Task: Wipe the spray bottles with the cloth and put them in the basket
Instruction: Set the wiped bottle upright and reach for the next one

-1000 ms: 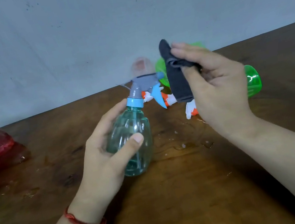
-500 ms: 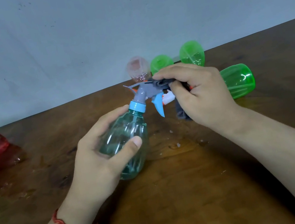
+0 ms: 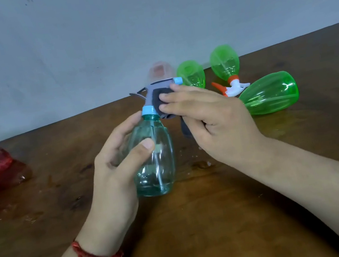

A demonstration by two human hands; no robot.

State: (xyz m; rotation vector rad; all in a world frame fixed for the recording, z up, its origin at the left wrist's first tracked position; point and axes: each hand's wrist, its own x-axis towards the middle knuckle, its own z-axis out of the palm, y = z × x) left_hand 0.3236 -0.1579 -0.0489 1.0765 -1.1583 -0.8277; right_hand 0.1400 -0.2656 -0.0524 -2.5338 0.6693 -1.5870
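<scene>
Slippage of the teal bottle (image 3: 159, 166), clamped by left hand (image 3: 113, 174) fingers (image 3: 126, 128), is risked if the cloth (image 3: 159, 99) gripped in right hand (image 3: 218, 126) fingers (image 3: 184, 103) is pressed hard.

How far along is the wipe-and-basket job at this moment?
Done: nothing confirmable, no basket in view. In hand: the left hand grips the teal bottle while the right hand holds the cloth on its sprayer. Left: three green bottles lie on the table.
</scene>
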